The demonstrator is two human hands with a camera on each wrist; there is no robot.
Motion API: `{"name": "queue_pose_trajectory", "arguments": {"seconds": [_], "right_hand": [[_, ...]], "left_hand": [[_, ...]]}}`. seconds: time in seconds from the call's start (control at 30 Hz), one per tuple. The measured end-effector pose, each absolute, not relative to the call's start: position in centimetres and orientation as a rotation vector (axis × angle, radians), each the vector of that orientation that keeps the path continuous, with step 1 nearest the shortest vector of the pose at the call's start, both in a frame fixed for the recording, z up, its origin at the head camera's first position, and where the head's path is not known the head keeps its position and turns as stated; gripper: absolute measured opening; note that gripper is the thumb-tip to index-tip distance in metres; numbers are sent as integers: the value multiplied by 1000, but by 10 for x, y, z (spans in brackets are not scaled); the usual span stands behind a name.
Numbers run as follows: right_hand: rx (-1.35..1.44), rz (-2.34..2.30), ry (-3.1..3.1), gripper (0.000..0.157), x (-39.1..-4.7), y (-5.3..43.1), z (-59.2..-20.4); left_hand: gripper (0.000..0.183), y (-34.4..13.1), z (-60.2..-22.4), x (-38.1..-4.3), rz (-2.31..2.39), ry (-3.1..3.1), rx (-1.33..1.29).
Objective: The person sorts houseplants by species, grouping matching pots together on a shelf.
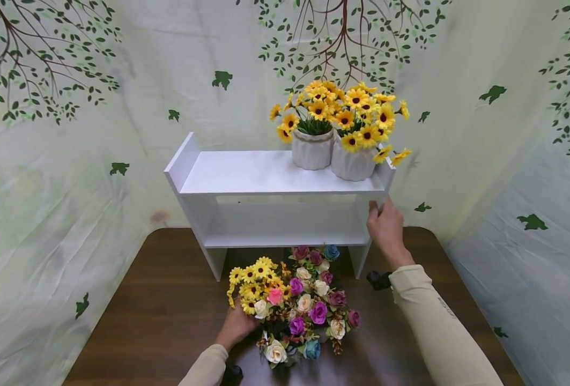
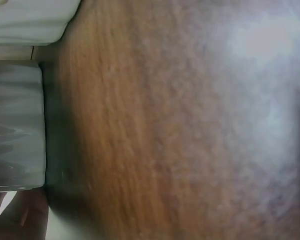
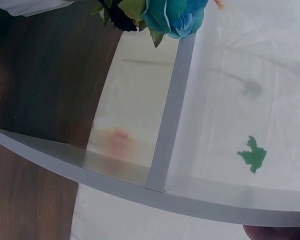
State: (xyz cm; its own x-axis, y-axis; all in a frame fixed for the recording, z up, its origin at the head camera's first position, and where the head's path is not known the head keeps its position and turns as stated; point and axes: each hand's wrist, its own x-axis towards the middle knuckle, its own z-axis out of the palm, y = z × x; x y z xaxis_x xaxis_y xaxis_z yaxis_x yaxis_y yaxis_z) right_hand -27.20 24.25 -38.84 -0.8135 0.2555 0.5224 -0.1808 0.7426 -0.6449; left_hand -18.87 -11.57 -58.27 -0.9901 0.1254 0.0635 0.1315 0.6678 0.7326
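Note:
At the front of the group of flowers, my left hand [image 1: 238,325] grips a pot of yellow flowers [image 1: 260,276] from its left side. In the left wrist view the pale glossy pot [image 2: 15,125] shows at the left edge, with fingers [image 2: 30,215] at one side of it. Blossoms hide most of this pot in the head view. My right hand [image 1: 387,228] holds the right side panel of a white two-tier shelf [image 1: 285,222], just below the top board. In the right wrist view a fingertip [image 3: 275,233] meets the panel's edge [image 3: 205,210].
Two whitish pots, one [image 1: 312,151] left of the other [image 1: 353,163], hold yellow flowers at the right of the top board. Pots of purple, cream and blue roses [image 1: 318,312] crowd the brown table [image 1: 135,316] before the shelf. A leaf-printed cloth [image 1: 159,80] hangs behind.

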Motion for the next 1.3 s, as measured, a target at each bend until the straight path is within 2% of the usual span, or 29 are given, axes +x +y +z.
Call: {"name": "queue_pose_trajectory", "arguments": {"seconds": [0.23,0.43,0.57,0.8,1.3], "right_hand": [[-60,939,-2341,20,-271,243,-391],[-57,917,-2338,22,-271,245,-389],[-49,912,-2353,22,-271,244,-388],[-60,913,-2354,19,-271,242,-386],[-66,938,-2378,20,-271,240,-389]], "left_hand": [[67,-122,-573,-185,-1275,-2852,-108],[56,-138,-546,-181,-1348,-2819,-90],[61,-147,-519,-174,-1406,-2797,-81],[73,-162,-460,-164,-1295,-2679,-280],[76,-181,-351,-170,-942,-2408,-595]]}}
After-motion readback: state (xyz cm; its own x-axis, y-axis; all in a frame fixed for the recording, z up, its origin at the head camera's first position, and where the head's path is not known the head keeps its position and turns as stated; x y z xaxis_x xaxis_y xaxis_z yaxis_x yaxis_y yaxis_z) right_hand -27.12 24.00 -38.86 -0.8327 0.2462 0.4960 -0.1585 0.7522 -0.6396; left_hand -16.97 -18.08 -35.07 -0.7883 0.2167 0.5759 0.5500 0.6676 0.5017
